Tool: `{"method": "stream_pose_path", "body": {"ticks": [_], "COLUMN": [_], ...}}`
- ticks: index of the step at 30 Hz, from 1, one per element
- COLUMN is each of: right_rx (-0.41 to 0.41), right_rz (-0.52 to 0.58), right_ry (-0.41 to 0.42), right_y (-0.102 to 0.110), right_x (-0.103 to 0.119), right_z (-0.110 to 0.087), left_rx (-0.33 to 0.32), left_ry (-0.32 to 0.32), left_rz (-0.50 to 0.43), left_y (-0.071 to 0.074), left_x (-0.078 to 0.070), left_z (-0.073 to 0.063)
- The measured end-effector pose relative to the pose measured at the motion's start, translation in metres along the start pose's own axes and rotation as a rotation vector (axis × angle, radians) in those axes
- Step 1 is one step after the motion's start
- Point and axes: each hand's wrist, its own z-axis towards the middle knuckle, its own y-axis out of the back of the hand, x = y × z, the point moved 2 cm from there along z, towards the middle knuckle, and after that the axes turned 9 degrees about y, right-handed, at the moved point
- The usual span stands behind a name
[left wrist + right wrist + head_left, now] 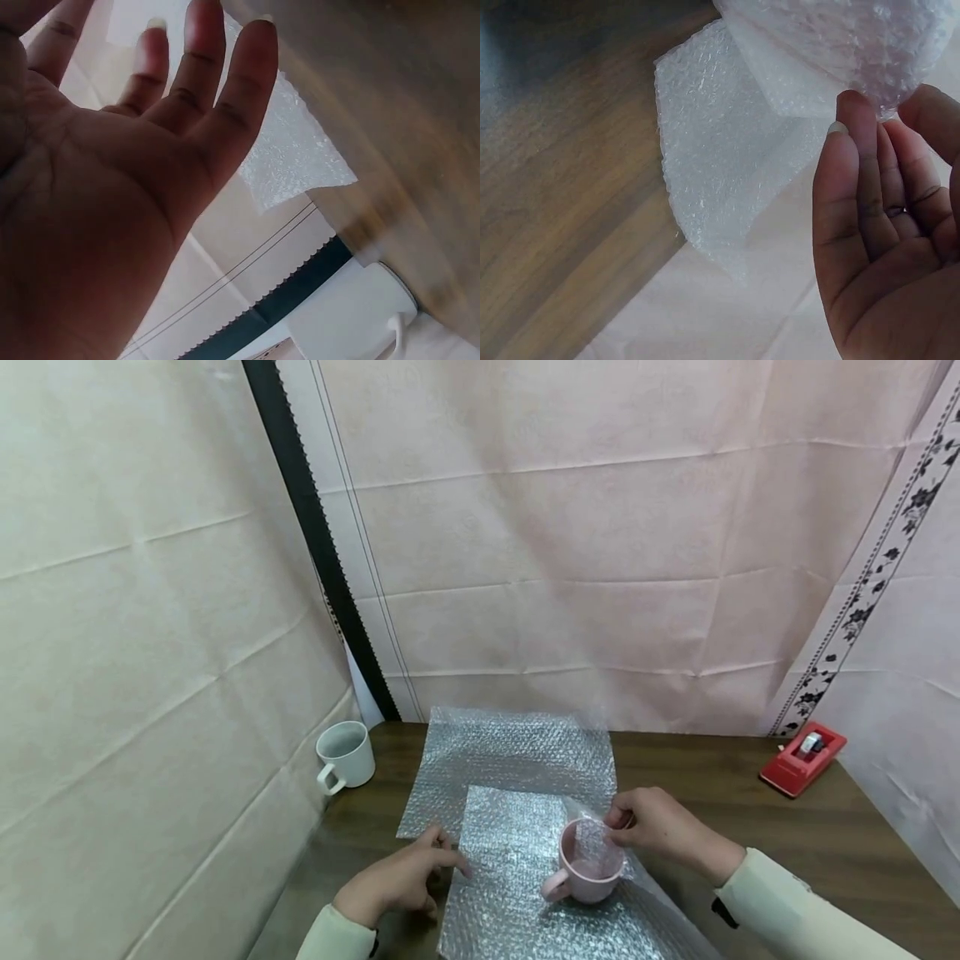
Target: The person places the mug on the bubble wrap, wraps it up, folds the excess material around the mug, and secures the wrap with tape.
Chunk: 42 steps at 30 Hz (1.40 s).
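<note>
Right-hand grip [663, 828] pinches an edge of the front bubble-wrap sheet [502, 852] at the mouth of the pink cup [592, 889], which stands on that sheet; a hard tug could tip it. Left-hand grip [405, 877], loosely spread by the sheet's left edge, may let the wrap slide across the worktop [697, 768]. No brand, label or writing is legible.

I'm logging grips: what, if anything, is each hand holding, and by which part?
The right hand pinches the front bubble wrap sheet by its lifted edge, at the pink cup. The left hand holds nothing.
</note>
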Motion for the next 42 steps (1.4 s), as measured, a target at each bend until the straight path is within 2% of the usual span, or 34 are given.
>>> {"method": "stream_pose_path", "body": {"ticks": [6,12,15,19,23,26,29,32,37,42], "right_rx": [-0.009,-0.009,-0.008,-0.009,-0.016,-0.02,-0.02,-0.019,-0.023,-0.018], "right_rz": [0.01,0.015,0.005,0.002,-0.009,-0.024,-0.016,-0.002,0.012,0.05], "right_ry": [0.008,0.016,0.009,-0.023,-0.031,-0.013,-0.001,-0.003,-0.011,-0.018], "right_y": [-0.001,-0.003,-0.004,-0.004,-0.004,-0.006,-0.006,-0.006,-0.006,-0.006], "right_x": [0.0,-0.001,-0.001,0.0,0.001,0.002,0.002,0.002,0.003,0.001], "right_z": [0.0,-0.001,0.0,-0.001,0.0,0.001,0.001,0.001,0.001,0.0], "left_rx": [-0.055,-0.106,-0.142,-0.16,-0.167,-0.196,-0.248,-0.307,-0.365,-0.472], "left_ry": [-0.069,-0.157,-0.206,-0.274,-0.249,-0.21,-0.231,-0.249,-0.246,-0.241], "left_rz": [0.037,0.045,0.039,-0.01,-0.102,-0.138,-0.129,-0.094,-0.037,0.155], "left_y": [-0.003,0.001,0.003,0.006,0.008,0.009,0.006,0.0,-0.013,-0.025], "left_x": [-0.004,-0.008,-0.015,-0.032,-0.054,-0.068,-0.082,-0.096,-0.118,-0.135], "left_z": [0.003,0.007,0.009,0.018,0.028,0.035,0.046,0.061,0.084,0.099]}}
